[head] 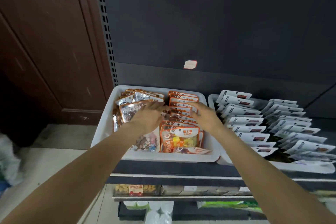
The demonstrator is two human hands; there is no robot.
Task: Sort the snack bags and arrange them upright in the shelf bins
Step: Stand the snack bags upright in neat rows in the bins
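Observation:
A white shelf bin (101,132) holds two rows of snack bags. The left row has clear bags of brown sweets (131,109); the right row has orange-edged bags (181,96), and the front one (180,140) shows yellow sweets. My left hand (147,116) lies flat with fingers spread on the brown bags, reaching toward the gap between the rows. My right hand (203,114) rests with fingers apart on top of the orange-edged row. Neither hand visibly grips a bag.
A second white bin (291,167) to the right is packed with two rows of white pouches (247,120). A dark back panel rises behind. Lower shelves with more goods (134,189) sit beneath. A brown wooden door (45,42) stands at left.

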